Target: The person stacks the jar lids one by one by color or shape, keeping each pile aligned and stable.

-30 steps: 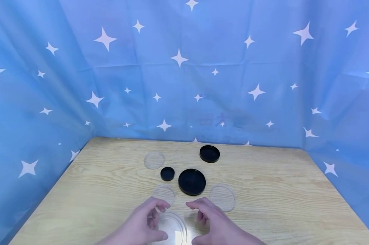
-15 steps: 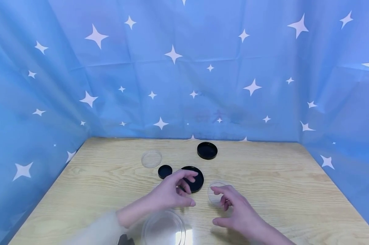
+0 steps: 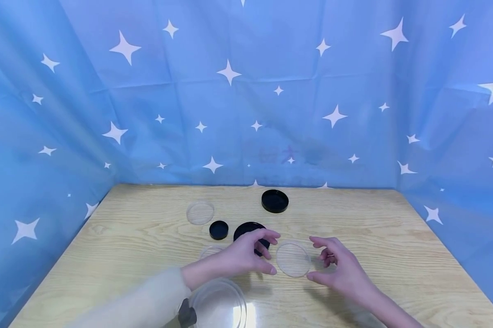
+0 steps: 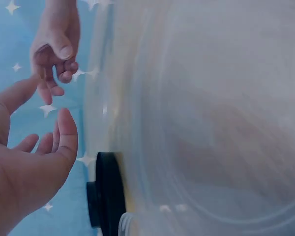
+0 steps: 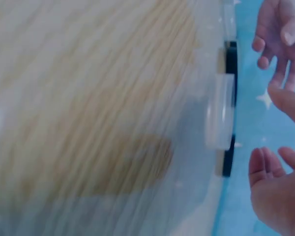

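A large clear dish (image 3: 217, 304) is lying at the near edge of the wooden bench (image 3: 393, 255), close to the left sleeve (image 3: 139, 300). Beyond it, the left hand (image 3: 246, 255) and right hand (image 3: 340, 269) are flanking a clear round lid (image 3: 293, 259) lying flat on the bench; each grip is hovering open, fingers loosely curved, holding nothing. Whether the fingertips are touching the lid's rim is unclear. Just behind the left hand a large black lid (image 3: 248, 230) is sitting, then a small black cap (image 3: 219, 230), a clear lid (image 3: 200, 212) and a farther black lid (image 3: 275, 201).
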`<state>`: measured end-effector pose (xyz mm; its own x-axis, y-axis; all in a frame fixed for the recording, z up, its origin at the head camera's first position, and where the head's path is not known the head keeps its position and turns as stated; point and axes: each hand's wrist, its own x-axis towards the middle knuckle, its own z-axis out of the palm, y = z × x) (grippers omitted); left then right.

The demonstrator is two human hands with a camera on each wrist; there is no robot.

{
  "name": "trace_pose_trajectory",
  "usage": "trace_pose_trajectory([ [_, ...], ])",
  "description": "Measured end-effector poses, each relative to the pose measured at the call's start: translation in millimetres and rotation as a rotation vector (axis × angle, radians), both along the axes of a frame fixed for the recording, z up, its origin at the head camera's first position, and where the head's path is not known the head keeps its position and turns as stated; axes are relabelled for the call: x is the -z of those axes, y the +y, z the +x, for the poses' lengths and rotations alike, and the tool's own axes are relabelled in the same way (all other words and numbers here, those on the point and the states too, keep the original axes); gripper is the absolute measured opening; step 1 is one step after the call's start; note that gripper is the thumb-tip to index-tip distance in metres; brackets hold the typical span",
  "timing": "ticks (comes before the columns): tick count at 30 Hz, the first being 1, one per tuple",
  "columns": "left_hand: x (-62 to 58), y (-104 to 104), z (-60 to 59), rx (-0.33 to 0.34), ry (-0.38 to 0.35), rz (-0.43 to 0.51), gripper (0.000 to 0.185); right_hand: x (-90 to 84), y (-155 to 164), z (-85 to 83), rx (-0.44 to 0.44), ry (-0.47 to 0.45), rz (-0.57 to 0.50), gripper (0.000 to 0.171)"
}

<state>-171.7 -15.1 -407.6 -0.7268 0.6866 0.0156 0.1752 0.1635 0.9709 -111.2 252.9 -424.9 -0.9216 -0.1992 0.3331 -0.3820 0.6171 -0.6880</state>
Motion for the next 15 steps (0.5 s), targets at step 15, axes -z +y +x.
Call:
trace_pose_trajectory([
  [15,16.1,18,-2.8,-0.030,0.116,-0.173,0.088,18.6,12,-9.6,0.015,-0.198,0.028,0.089],
])
